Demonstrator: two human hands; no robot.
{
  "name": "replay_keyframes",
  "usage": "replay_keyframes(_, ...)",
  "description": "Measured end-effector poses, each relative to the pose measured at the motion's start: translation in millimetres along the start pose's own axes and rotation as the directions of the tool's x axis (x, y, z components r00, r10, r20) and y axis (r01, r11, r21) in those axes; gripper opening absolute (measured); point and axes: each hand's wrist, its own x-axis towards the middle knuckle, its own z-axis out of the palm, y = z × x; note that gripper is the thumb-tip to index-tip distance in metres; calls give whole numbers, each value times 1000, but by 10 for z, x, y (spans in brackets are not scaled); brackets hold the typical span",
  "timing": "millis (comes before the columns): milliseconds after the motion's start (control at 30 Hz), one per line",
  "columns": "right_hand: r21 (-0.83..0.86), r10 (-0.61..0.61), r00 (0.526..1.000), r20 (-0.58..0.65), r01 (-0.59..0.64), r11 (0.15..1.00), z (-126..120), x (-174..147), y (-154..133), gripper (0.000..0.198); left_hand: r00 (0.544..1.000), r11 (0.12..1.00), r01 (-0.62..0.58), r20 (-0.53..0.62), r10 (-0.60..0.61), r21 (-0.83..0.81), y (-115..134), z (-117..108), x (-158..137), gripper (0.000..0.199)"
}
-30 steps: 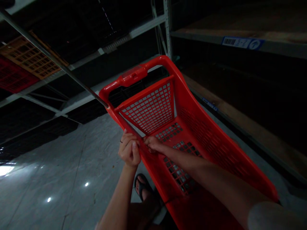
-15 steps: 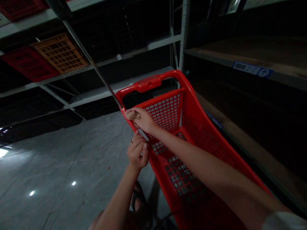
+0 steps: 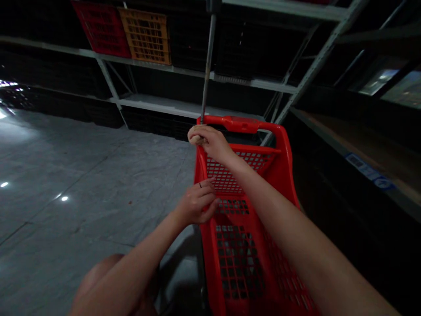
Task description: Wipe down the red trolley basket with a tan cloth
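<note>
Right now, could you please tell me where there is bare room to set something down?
The grey floor is nearly bare between the left forearm, red shopping cart and shelving rack. The cart's gridded bottom also looks free between its side walls. The left rim is crowded: left hand, right hand, beige cloth.
</note>
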Motion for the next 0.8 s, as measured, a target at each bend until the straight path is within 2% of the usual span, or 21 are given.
replay_keyframes(67, -58, -14, 1000, 21, 15, 998, 1, -16, 42, 26, 998, 998, -61, 2, 61, 32, 18, -66, 4, 16)
replay_keyframes(133, -92, 26, 1000, 3, -26, 995, 7, -235, -3, 31, 994, 995, -31, -99, 40, 94, -15, -184, 16, 19)
replay_keyframes(167, -100, 48, 999, 5, -47, 994, 8, -398, -68, 34, 983, 992, 32, -183, -9, 119, -52, -258, 24, 23)
replay_keyframes(233, -103, 64, 997, 51, -58, 993, 1, -767, -277, 39, 923, 970, 203, -357, -145, 131, -155, -409, 36, 31)
replay_keyframes(300, -108, 31, 988, 150, -14, 994, -26, -1103, -538, 38, 864, 939, 328, -433, -255, 102, -260, -519, 36, 36)
replay_keyframes(367, -114, -14, 962, 274, 47, 992, -69, -1311, -756, 36, 871, 932, 355, -386, -303, 68, -334, -543, 20, 35)
replay_keyframes(433, -122, -36, 933, 359, 86, 989, -111, -1350, -850, 36, 917, 947, 321, -254, -307, 14, -376, -483, -5, 31)
replay_keyframes(533, -162, -24, 934, 356, 87, 983, -113, -1196, -759, 38, 949, 951, 295, -92, -303, -94, -423, -328, -43, 32)
replay_keyframes(667, -241, -21, 934, 357, 114, 964, 2, -1145, -677, 31, 941, 930, 326, -36, -337, -170, -527, -240, -70, 38)
replay_keyframes(800, -256, -57, 912, 406, 173, 951, 71, -1609, -1068, 30, 950, 938, 307, -6, -312, -158, -591, -286, -55, 38)
